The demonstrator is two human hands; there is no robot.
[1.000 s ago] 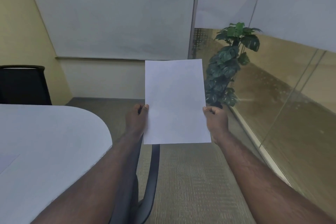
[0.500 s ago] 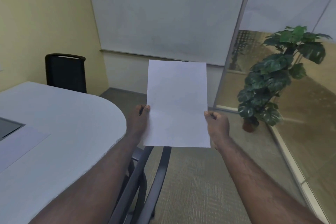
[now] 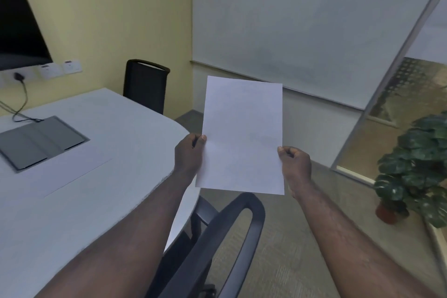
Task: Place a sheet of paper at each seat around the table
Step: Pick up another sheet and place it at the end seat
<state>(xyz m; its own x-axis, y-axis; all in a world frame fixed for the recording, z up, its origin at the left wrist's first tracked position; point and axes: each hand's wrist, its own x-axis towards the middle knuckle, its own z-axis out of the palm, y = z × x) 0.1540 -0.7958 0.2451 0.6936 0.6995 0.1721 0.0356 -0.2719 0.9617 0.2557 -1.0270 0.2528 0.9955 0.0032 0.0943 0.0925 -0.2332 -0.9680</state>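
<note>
I hold a blank white sheet of paper (image 3: 243,135) upright in front of me, above the floor just past the table's rounded end. My left hand (image 3: 189,153) pinches its left edge and my right hand (image 3: 294,164) pinches its right edge. The white table (image 3: 116,128) spreads to the left. Another white sheet (image 3: 75,172) lies flat on it near the grey panel. A black chair (image 3: 145,86) stands at the table's far side. A second chair's dark armrest (image 3: 229,237) is below my arms at the near end.
A grey hatch panel (image 3: 41,140) with a black cable (image 3: 23,104) sits in the tabletop. A dark screen (image 3: 19,19) hangs on the left wall. A whiteboard (image 3: 302,26) covers the far wall. A potted plant (image 3: 416,169) stands by the glass partition at right.
My view has swung left: the table, far chair and wall screen have come further into sight and the plant has slid to the right edge. Both hands keep the same hold on the sheet.
</note>
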